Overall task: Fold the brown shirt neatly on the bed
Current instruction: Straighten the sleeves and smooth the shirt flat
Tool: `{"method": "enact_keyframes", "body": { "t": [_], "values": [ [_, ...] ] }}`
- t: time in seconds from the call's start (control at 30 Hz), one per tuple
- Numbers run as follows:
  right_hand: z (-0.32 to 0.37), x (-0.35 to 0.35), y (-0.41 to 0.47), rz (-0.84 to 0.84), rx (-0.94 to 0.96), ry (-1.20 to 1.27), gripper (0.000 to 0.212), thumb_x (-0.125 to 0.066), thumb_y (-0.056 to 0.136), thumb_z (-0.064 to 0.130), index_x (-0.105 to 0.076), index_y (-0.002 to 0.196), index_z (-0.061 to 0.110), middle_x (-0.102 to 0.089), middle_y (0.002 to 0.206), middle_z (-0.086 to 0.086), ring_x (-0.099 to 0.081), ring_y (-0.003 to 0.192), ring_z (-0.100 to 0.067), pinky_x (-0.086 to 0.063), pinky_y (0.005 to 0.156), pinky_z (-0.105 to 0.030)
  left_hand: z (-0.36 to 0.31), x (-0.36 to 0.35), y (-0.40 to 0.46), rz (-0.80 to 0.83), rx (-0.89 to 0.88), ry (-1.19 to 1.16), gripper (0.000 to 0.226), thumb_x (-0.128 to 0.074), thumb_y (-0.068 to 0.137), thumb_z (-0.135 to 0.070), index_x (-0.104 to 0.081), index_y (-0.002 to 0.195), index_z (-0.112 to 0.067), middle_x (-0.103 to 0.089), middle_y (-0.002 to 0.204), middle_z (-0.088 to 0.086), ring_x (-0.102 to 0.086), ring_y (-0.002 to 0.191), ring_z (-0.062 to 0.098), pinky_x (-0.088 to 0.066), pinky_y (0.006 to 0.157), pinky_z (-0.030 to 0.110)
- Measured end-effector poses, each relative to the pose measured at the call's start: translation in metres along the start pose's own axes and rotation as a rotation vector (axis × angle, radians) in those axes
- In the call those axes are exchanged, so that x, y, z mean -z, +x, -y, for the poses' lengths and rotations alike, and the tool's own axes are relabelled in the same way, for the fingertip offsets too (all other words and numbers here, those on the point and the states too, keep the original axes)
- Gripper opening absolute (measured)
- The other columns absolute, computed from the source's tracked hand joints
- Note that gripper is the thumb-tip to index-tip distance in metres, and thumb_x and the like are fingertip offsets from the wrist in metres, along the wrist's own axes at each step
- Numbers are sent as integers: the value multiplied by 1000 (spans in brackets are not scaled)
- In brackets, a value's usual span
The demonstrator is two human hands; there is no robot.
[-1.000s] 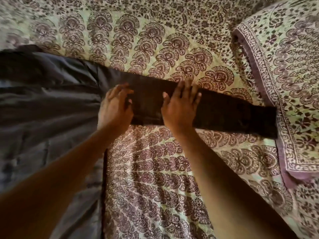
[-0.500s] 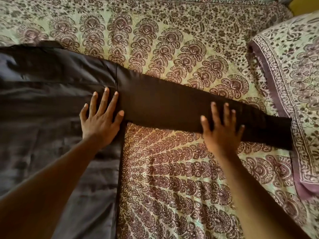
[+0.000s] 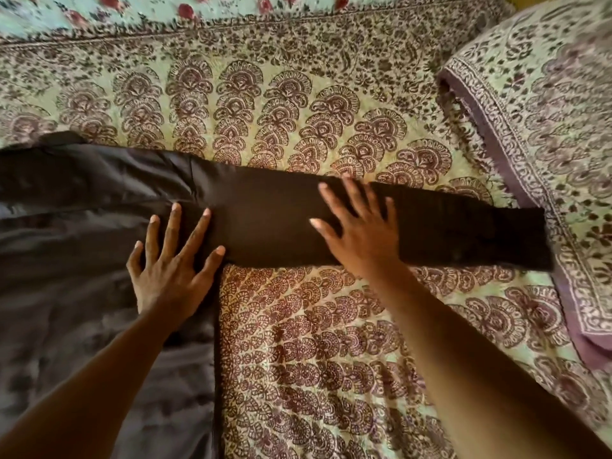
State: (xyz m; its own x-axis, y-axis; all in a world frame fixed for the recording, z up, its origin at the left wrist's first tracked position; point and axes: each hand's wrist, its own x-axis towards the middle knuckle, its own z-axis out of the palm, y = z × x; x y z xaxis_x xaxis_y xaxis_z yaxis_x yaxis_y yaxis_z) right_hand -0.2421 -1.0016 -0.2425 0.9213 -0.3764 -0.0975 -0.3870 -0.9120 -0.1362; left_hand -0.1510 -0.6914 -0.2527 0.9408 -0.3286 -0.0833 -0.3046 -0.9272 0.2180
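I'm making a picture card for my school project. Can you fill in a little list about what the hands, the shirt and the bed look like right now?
shirt: brown shirt spread flat on the bed, not folded yet
sleeve: long sleeve stretched straight out to the right, cuff reaching the pillow
left hand: left hand flat, fingers spread, pressing where sleeve joins body
right hand: right hand flat, fingers spread, on the middle of the sleeve
bed cover: patterned bedspread, green with maroon print
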Motion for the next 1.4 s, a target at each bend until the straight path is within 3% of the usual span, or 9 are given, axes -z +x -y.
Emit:
{"method": "enact_keyframes", "body": {
  "t": [0.13, 0.23, 0.4, 0.6, 0.67, 0.8, 1.0, 1.17, 1.4],
  "values": [
    [-116, 22, -43, 37, -204, -87, 70, -7, 93, 85, 6, 157, 59, 5, 174, 7, 2, 161, -28, -5, 123, -69, 0, -2, -2, -9, -5, -9, 69, -19, 90, -80, -1, 155, -64, -2, 174, -12, -5, 160, 26, -15, 123, 55],
    [-165, 33, -61, 15, -322, -115, 78, -7, 91, 86, -8, 161, 50, -9, 174, -2, -10, 159, -33, -14, 123, -68, 1, -1, -2, -11, -15, -19, 70, -20, 90, -80, -2, 155, -63, -2, 174, -12, -6, 160, 27, -14, 123, 55],
    [-140, 34, -49, -74, -397, -101, 92, -10, 93, 82, -26, 162, 24, -15, 170, -20, -9, 157, -45, -10, 124, -67, 3, 3, -2, 18, 11, -26, 73, -16, 87, -84, 1, 155, -63, 1, 173, -13, -3, 160, 25, -12, 123, 55],
    [34, 15, -20, -79, 242, -19, 79, -20, 102, 69, -20, 165, 20, -4, 174, -12, -1, 160, -35, -9, 127, -60, 8, 15, 15, 254, 84, -87, 92, -32, 83, -82, 13, 157, -54, 17, 170, -21, 17, 158, 14, 1, 127, 49],
    [104, 2, -17, -86, 446, 20, 70, -27, 106, 60, -28, 163, 20, -9, 174, -9, -3, 161, -32, -14, 125, -61, 21, 22, 8, 192, 66, -153, 90, -47, 95, -68, 11, 160, -46, 18, 170, -17, 16, 159, 17, 1, 128, 51],
    [180, -10, -10, -68, 500, 93, 63, -32, 108, 47, -27, 163, 17, -11, 174, -7, -2, 161, -29, -10, 126, -61, 23, 27, -38, -41, 78, -179, 73, -40, 105, -48, -7, 166, -25, 5, 174, -5, 5, 161, 20, -12, 128, 50],
    [224, -26, -5, 24, 508, -161, 80, -25, 103, 66, -21, 164, 15, 6, 174, -5, 13, 160, -29, 1, 125, -63, 87, 20, -145, 45, 73, -11, 72, -23, 102, -63, -12, 165, -30, 3, 174, -5, 1, 161, 22, -18, 127, 51],
    [229, -19, -57, 55, 1098, -378, 81, -23, 102, 68, -9, 166, 20, 2, 175, -1, 6, 161, -25, 2, 126, -61, 151, 34, -212, 85, 63, 38, 73, -26, 101, -64, -15, 165, -31, -3, 174, -1, -6, 161, 25, -24, 125, 53],
    [268, -16, 9, 69, 494, -344, 83, -10, 99, 74, -13, 165, 23, 9, 174, -4, 13, 160, -31, 3, 120, -69, 198, 46, -252, 123, 23, 111, 81, -32, 96, -67, -22, 164, -26, -11, 174, 1, -16, 159, 29, -24, 124, 54]
  ]
}}
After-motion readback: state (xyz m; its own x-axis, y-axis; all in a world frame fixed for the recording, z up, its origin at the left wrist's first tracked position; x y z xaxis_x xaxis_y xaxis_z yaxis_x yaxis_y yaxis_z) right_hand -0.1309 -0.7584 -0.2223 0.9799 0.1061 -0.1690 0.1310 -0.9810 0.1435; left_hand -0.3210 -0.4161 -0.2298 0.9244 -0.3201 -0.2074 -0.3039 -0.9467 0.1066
